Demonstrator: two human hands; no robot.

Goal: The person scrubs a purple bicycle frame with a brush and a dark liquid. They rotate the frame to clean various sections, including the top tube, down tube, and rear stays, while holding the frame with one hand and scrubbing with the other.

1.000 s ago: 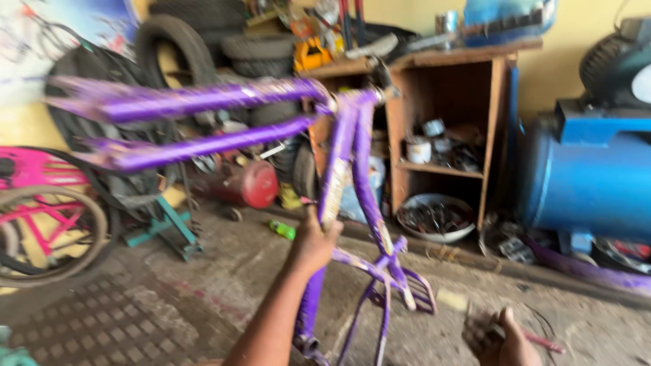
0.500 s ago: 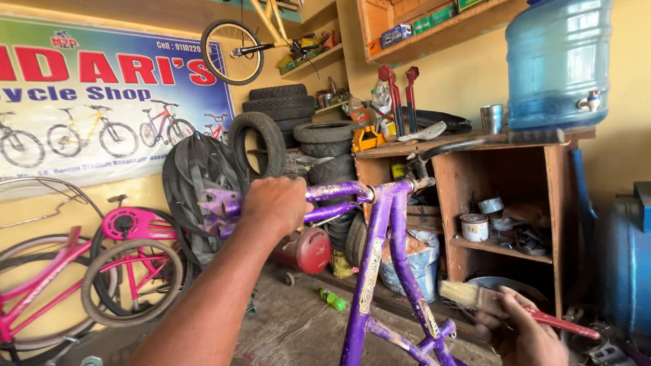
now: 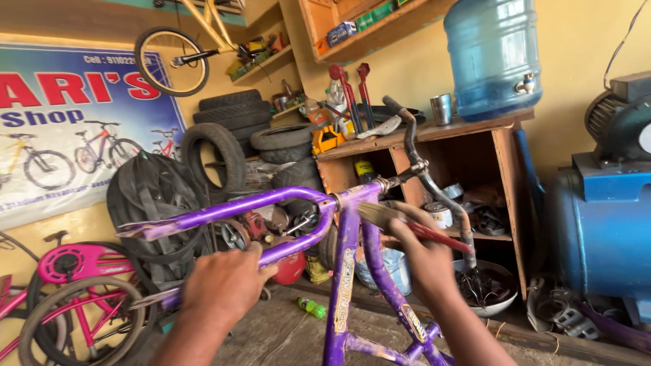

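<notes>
Right hand [image 3: 424, 254] w/ paintbrush [image 3: 407, 224] moved up to purple bike frame [image 3: 346, 264]. Fingers wrapped on brush handle. Left hand [image 3: 227, 285] grips lower tube.

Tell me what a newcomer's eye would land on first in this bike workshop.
The purple bicycle frame fills the centre foreground. The left hand grips its lower tube, while the right hand holds a paintbrush against the frame's front. Next come the big blue water jug on the wooden shelf unit and the stacked tyres behind.

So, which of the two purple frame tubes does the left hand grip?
The left hand grips the lower purple tube; the upper purple tube stays untouched above it.
</notes>
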